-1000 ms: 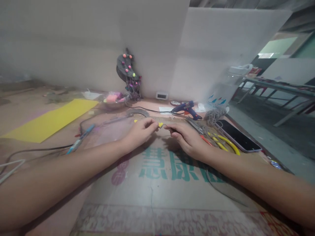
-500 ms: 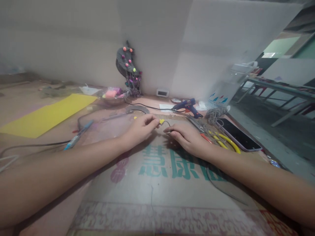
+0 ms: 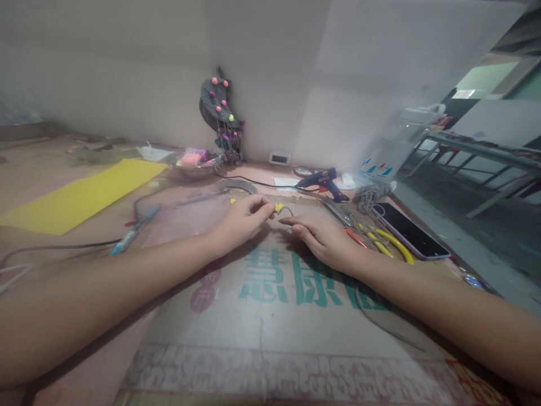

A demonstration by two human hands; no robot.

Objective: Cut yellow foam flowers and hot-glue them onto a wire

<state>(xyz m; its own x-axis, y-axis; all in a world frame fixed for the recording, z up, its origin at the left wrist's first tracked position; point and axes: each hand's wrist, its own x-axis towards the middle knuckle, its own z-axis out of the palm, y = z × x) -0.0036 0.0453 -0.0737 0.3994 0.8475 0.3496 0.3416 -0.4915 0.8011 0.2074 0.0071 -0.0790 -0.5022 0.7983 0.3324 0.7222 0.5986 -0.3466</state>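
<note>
A small yellow piece, perhaps cut paper, is pinched between the thumb and fingertips of my left hand. From it a thin grey cord curves over to my right hand, whose index finger reaches forward with the thumb tucked below. That hand appears closed on the cord, though the grip itself is partly hidden. Another small yellow bit shows just behind my left hand. Both hands hover over a printed cardboard sheet with green characters and a red patterned border.
Behind my hands lie a blue glue gun and a small white display. Yellow-handled pliers, a grey yarn bundle, a phone and a bottle are at right. Yellow paper and a blue pen lie left.
My right index finger has straightened and moved slightly left, nearer the yellow piece. My left hand is almost where it was, still pinching the piece.
</note>
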